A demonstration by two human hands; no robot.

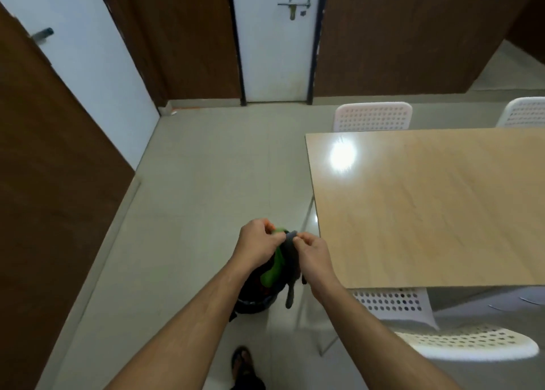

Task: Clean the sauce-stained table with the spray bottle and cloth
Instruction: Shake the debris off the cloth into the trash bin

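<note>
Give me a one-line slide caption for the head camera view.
Both hands, left and right, hold green and grey cloths above a dark bin, beside the wooden table.

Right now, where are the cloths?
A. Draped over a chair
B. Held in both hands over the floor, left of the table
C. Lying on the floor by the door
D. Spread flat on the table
B: the left hand and right hand pinch the green cloth and grey cloth above the floor, left of the table.
</note>
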